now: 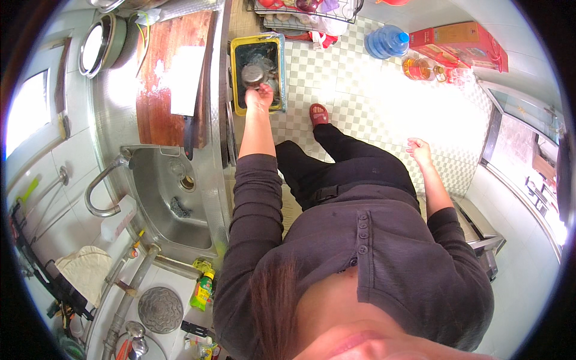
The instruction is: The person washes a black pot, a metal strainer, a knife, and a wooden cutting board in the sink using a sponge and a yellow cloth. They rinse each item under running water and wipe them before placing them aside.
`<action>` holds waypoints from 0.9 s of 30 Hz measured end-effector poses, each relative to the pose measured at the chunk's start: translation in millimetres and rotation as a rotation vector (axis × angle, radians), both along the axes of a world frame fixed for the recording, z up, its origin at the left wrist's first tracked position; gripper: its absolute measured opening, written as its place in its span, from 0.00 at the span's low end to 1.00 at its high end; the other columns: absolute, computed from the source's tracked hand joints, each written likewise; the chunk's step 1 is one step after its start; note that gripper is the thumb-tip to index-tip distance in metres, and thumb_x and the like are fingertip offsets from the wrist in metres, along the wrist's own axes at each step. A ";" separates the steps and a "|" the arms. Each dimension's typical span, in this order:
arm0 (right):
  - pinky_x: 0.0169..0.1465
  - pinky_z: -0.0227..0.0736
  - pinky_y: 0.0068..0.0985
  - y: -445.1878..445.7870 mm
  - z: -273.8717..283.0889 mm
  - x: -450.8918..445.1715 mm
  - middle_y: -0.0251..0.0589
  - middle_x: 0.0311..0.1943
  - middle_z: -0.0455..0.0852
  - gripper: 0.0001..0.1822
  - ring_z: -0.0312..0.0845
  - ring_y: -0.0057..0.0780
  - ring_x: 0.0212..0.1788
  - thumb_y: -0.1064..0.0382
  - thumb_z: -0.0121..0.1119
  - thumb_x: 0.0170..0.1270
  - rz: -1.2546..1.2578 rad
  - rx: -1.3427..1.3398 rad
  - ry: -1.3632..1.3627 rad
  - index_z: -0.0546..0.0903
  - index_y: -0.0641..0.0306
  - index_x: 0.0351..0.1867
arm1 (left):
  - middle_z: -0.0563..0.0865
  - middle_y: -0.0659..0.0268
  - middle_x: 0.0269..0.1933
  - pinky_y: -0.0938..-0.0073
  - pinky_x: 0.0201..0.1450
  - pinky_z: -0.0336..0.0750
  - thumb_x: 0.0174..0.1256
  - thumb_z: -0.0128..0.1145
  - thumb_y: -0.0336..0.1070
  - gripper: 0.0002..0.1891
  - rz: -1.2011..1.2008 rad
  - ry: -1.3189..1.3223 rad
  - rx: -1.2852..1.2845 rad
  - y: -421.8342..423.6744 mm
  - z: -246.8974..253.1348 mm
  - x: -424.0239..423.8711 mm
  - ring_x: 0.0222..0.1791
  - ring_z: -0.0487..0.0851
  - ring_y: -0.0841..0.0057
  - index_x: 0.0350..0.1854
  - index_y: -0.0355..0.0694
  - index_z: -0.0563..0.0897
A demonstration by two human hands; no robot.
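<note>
My left hand (259, 96) reaches down into a yellow-rimmed bin (234, 76) beside the counter. Its fingers grip a small round metal container (253, 73); whether this holds anything cannot be told. Clear plastic lies in the dark inside of the bin. On the right, my right hand (419, 150) hangs away from my body, empty, with its fingers loosely apart. A cleaver (186, 83) with a black handle lies on a wet wooden cutting board (153, 85) on the counter, left of the bin.
Behind the board's near edge is a steel sink (157, 198) with a curved faucet (96, 180). A wire rack (306, 15) stands beyond the bin. A blue water jug (386, 42), an oil bottle (418, 69) and red boxes (468, 42) stand on the checkered floor (333, 67).
</note>
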State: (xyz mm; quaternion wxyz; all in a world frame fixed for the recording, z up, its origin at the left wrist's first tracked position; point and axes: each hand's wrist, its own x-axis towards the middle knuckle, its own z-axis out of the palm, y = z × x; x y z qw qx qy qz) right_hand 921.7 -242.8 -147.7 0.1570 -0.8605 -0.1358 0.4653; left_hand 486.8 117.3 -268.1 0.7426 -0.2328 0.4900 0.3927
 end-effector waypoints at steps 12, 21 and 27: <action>0.33 0.72 0.21 10.3 -7.8 -13.1 0.39 0.40 0.85 0.11 0.83 0.24 0.32 0.65 0.51 0.67 0.031 0.062 0.025 0.81 0.61 0.48 | 0.74 0.59 0.26 0.73 0.24 0.69 0.74 0.33 0.55 0.23 -0.019 0.041 0.007 -2.3 10.4 1.2 0.23 0.73 0.72 0.41 0.38 0.69; 0.36 0.73 0.21 21.0 -7.9 -12.7 0.38 0.41 0.84 0.12 0.82 0.24 0.34 0.65 0.47 0.69 0.020 0.055 0.057 0.80 0.62 0.49 | 0.72 0.62 0.23 0.76 0.25 0.68 0.72 0.38 0.58 0.24 -0.100 0.206 -0.002 -1.2 34.5 6.3 0.22 0.70 0.74 0.40 0.37 0.70; 0.37 0.74 0.20 83.6 -4.3 -37.2 0.38 0.37 0.84 0.13 0.80 0.22 0.35 0.64 0.53 0.68 0.051 0.187 0.118 0.79 0.68 0.49 | 0.73 0.62 0.27 0.74 0.27 0.66 0.75 0.36 0.51 0.17 -0.218 0.069 0.145 -16.5 75.7 -1.3 0.27 0.70 0.73 0.44 0.41 0.67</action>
